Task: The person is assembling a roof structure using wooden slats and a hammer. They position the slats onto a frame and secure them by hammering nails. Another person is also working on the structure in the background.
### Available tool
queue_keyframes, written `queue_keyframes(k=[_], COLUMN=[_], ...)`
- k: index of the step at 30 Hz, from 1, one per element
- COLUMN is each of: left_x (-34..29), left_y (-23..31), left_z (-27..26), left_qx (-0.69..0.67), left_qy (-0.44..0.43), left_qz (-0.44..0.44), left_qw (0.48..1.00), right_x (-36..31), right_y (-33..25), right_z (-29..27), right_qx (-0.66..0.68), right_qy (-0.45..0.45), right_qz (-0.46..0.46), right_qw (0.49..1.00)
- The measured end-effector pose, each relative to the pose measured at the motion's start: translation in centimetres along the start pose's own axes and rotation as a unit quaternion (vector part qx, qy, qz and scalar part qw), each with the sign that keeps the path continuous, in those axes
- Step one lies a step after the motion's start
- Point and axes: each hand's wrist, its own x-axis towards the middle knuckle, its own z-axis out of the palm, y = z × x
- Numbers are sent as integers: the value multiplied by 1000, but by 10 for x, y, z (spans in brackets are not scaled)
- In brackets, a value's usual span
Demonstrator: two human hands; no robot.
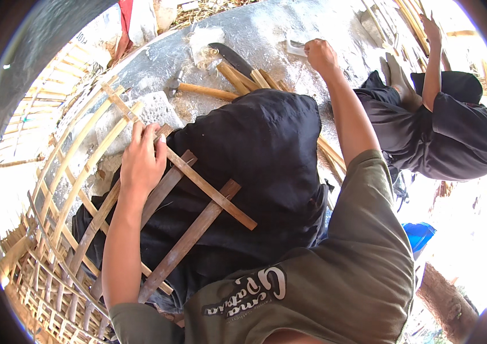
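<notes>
My left hand [145,163] is closed around the end of a crosswise strip on a bamboo lattice [197,180], which lies over my lap on dark cloth. Flat brown slats [192,243] and paler strips cross each other in it. Far out to the right, my right hand [321,56] has its fingers curled in at the edge of a small whitish packet or tray [296,47] on the grey ground. Whatever is between those fingers is too small to make out.
A hammer [206,90] with a wooden handle, a dark curved blade [231,58] and split bamboo pieces [236,77] lie beyond my knees. A pale pitted block [140,117] sits under the lattice. Another person [432,126] in dark clothes sits at right, near a log [447,301].
</notes>
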Motion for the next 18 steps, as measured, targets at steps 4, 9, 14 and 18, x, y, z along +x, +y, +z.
queue_keyframes(k=[4,9,14,18], left_x=[0,1,-1,-1], left_y=[0,0,0,0], left_z=[1,0,0,-1], left_qx=[-7,-3,4,2], left_qy=[6,5,7,7], left_qz=[3,6,8,9], left_qw=[1000,1000,1000,1000], right_x=[-17,-41,-57,-88], right_y=[-13,-24,-20,-34], right_z=[-6,-11,-4,-8], right_qx=[48,61,65,141], right_qy=[25,30,99,173], right_qz=[-53,-109,-121,-72], right_qw=[997,992,986,972])
